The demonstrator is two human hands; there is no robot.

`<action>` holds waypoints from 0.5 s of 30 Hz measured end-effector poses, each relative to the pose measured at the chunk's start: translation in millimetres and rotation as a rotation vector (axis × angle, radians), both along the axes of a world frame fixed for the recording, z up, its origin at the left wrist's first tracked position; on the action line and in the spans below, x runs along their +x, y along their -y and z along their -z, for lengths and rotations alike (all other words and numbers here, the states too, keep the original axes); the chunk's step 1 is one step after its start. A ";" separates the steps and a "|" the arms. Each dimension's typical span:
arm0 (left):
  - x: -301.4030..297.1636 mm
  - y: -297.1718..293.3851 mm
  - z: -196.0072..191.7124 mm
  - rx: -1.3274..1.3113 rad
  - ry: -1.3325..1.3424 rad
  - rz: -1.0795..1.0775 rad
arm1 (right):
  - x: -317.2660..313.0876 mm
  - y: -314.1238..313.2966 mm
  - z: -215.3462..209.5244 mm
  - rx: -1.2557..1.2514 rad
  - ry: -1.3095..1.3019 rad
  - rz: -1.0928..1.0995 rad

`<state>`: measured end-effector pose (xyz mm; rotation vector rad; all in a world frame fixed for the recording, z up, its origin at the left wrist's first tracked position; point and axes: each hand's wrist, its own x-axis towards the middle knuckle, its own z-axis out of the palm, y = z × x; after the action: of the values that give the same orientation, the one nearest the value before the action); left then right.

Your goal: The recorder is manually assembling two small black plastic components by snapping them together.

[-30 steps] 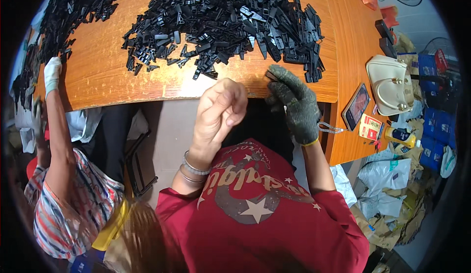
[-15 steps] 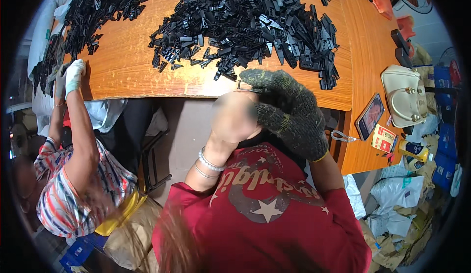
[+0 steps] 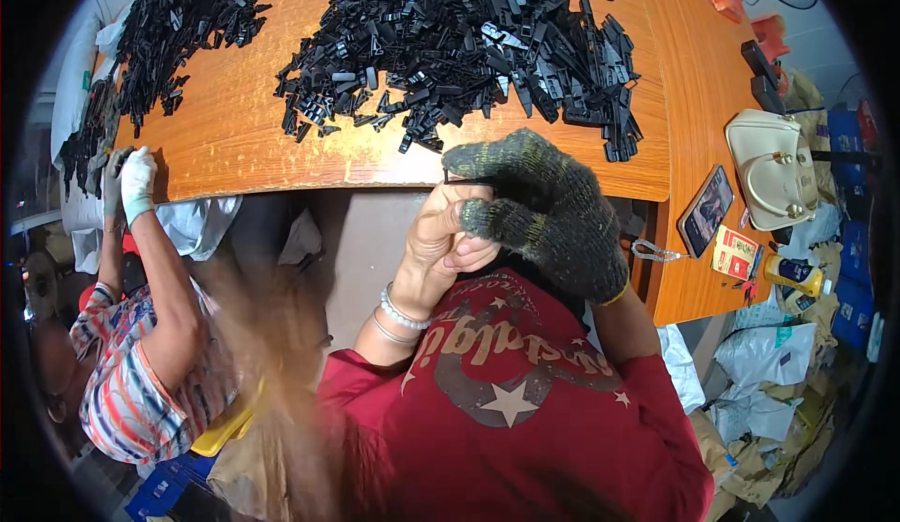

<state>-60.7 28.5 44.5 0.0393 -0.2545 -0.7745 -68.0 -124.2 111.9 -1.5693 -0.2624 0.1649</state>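
Just off the table's front edge, my two hands meet over my lap. My bare left hand [image 3: 448, 231], with bracelets at its wrist, has its fingers curled closed at a small, thin black plastic piece [image 3: 466, 182]. My right hand [image 3: 553, 208], in a dark grey knit glove, arches over it from the right. Its forefinger tip presses at the piece's upper end, and its thumb lies against my left fingers. Much of the piece is hidden between the hands. Beyond them a large heap of black plastic parts [image 3: 422, 44] lies on the wooden table [image 3: 234, 137].
Another black heap [image 3: 192, 15] lies far left, near a co-worker's gloved hands [image 3: 139, 180]. On the right are a phone [image 3: 706, 211], a cream handbag [image 3: 771, 170], a red-and-white packet [image 3: 733, 252] and a yellow bottle [image 3: 792, 278]. Bags crowd the floor at right.
My right thumb has moved left onto my left fingers. Both hands stay together at the black piece. The view has shifted slightly, and hair now swings across the lower left.
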 end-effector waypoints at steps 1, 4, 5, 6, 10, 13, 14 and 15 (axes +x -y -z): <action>-0.9 -0.6 -0.2 0.008 -0.024 -0.004 | 0.4 -0.4 1.0 0.055 -0.013 -0.007; -2.1 -1.0 1.9 0.001 -0.044 -0.005 | 1.7 -2.1 0.5 0.038 0.015 0.002; -2.5 -0.8 2.8 -0.014 -0.040 -0.003 | 1.8 -1.7 0.2 0.038 0.015 0.002; -2.5 -1.1 2.9 -0.015 -0.040 -0.003 | 1.8 -1.0 -0.1 0.025 0.017 0.001; 2.4 3.7 -6.8 0.077 0.074 -0.092 | 8.7 1.9 6.4 -0.001 0.050 0.088; 0.5 3.4 -11.8 0.235 -0.057 -0.184 | 3.0 12.5 16.9 -0.095 -0.166 0.302; 1.9 0.1 -7.8 0.257 -0.084 -0.172 | -0.9 20.6 27.7 -0.089 -0.313 0.355; 3.2 -1.1 -5.1 0.271 -0.097 -0.175 | -3.5 24.6 38.1 -0.099 -0.312 0.376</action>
<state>-57.6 29.6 49.6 0.2762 -0.0512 -0.6300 -71.5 -148.8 73.8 -1.6357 0.2884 0.1271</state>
